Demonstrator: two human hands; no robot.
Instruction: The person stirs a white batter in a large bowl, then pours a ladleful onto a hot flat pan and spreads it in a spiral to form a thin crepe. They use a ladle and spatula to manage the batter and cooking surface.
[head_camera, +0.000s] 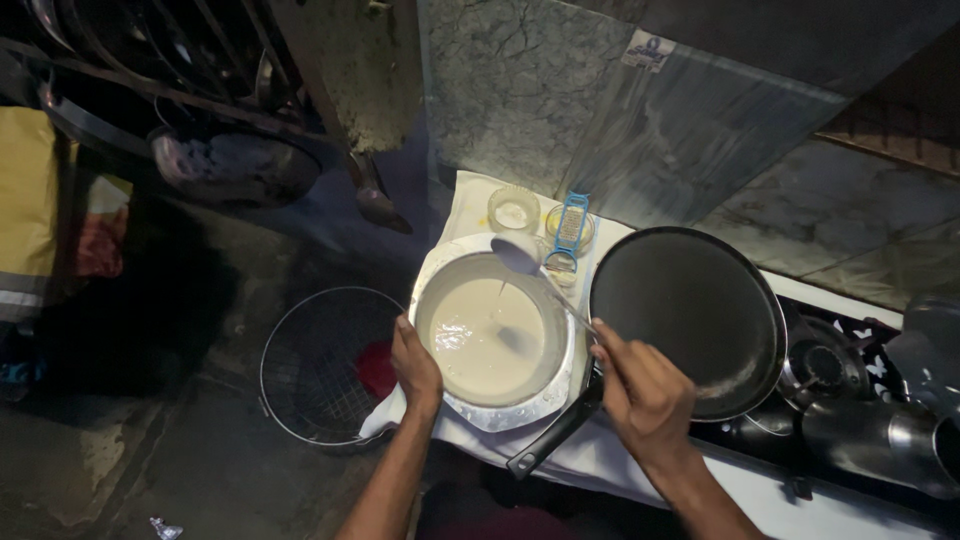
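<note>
Nearest, right hand: right hand (648, 392) has its grip closed around the thin handle of a ladle (517, 256), raised over the bowl, batter trickling off it.
Left hand: left hand (414, 366) rests on the near-left rim of the bowl (430, 290), fingers curled over the edge, grip partly closed, steadying.
Bowl: wide metal bowl on a white cloth (470, 205) on the bench, left of the pan, holding pale batter (485, 340).
Handling: batter looks runny and drippy; full bowl likely heavy and sloshy, best held at the rim with both hands; ladle light and stiff, take it at the handle end.
Pan: flat black pan (690, 315), dry, on the stove (840, 365), handle pointing near.
Left side: wire basket (320, 365).
Farthest: small glass (514, 209) and blue grater (571, 228) beyond the bowl.
</note>
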